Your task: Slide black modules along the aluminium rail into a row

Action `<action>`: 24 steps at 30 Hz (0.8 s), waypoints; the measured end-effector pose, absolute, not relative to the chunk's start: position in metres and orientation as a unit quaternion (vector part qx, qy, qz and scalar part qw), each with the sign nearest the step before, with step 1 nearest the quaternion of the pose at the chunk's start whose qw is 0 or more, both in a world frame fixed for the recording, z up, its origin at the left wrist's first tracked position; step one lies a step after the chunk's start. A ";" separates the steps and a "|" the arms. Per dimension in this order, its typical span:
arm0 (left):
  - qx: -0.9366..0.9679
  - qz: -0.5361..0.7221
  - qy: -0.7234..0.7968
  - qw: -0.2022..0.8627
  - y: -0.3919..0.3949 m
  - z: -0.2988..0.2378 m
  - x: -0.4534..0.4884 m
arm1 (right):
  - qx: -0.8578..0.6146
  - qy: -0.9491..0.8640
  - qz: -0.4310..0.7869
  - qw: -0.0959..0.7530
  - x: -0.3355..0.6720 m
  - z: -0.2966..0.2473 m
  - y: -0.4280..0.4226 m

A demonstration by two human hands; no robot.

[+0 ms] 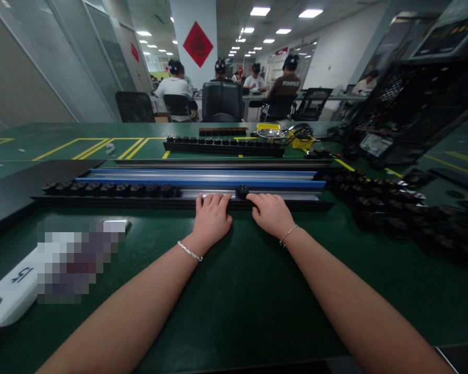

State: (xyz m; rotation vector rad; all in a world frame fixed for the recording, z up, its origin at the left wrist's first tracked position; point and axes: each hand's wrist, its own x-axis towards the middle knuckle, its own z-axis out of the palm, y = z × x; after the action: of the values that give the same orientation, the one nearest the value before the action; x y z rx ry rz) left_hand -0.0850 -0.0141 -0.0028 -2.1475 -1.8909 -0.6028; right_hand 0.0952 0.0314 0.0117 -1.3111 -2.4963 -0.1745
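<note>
A long black rail (132, 204) with a silvery channel lies across the table in front of me. My left hand (212, 218) bends its fingers over the rail's near edge, holding it. Just right of it, one small black knobbed part (242, 191) sits in the channel by itself. My right hand (272, 214) rests at the rail, its index fingertip against that part's right side and its thumb apart, lower down. Further left, a row of similar black parts (109, 189) fills the channel. Undersides of both hands are hidden.
Blue-edged rails (203, 183) lie just behind. Farther back stands another filled black rail (222, 147) near a metal dish (271, 133). Many black parts (398, 208) are heaped right, below a black computer case (405, 114). A white device (15, 280) lies left. People sit beyond.
</note>
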 end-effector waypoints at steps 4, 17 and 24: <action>-0.729 -0.202 -0.646 0.107 -0.014 -0.002 -0.085 | -0.457 -0.874 -0.059 0.153 0.096 0.012 0.032; -0.731 -0.202 -0.642 0.111 -0.014 -0.002 -0.085 | -0.451 -0.874 -0.063 0.168 0.100 0.010 0.035; -0.732 -0.199 -0.643 0.107 -0.015 -0.001 -0.085 | -0.452 -0.877 -0.059 0.151 0.101 0.014 0.034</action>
State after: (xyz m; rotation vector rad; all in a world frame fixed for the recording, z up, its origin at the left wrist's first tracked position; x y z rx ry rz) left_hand -0.0853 -0.0151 -0.0009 -2.1557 -1.8927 -0.5855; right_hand 0.1011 0.0342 0.0139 -1.2980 -2.5179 -0.1698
